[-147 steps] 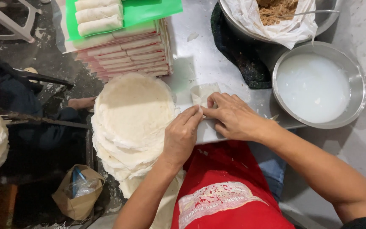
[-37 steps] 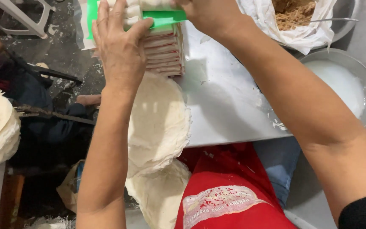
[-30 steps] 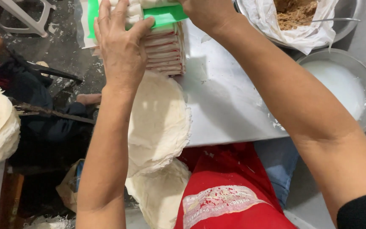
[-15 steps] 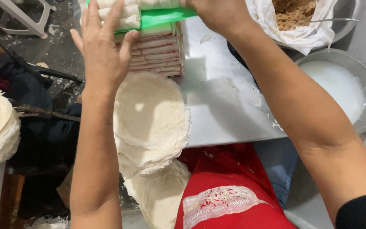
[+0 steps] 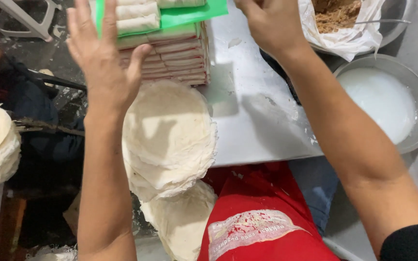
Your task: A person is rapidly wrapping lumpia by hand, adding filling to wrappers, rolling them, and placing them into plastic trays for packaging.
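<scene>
At the near edge of the green tray (image 5: 189, 14), which sat atop a stack of layered rolls (image 5: 177, 53), we found our left hand (image 5: 103, 63) raised with fingers spread and palm open, holding nothing, its thumb just beside the stack's front corner. It hung there, we judged, because the finished rolls (image 5: 137, 17) lay in a neat row on the tray's left part and the hand was nearest to them. Our right hand (image 5: 269, 21) stood to the right of the tray, close to its right edge, knuckles toward us; whether its fingers were curled on anything we could not tell, since the palm faced away.

Below the tray and stack, the pile of round thin wrappers (image 5: 170, 137) lay at the table's front edge, overhanging it, with more wrappers (image 5: 182, 222) lower still, likely kept within easy reach of both hands. To the right of the tray, the bare metal table (image 5: 257, 121) gave a working space. Farther right of the tray sat a bowl of white liquid (image 5: 380, 108) and, above it, a bag-lined bowl of brown filling (image 5: 339, 17) with a spoon in it, both near the right arm.
</scene>
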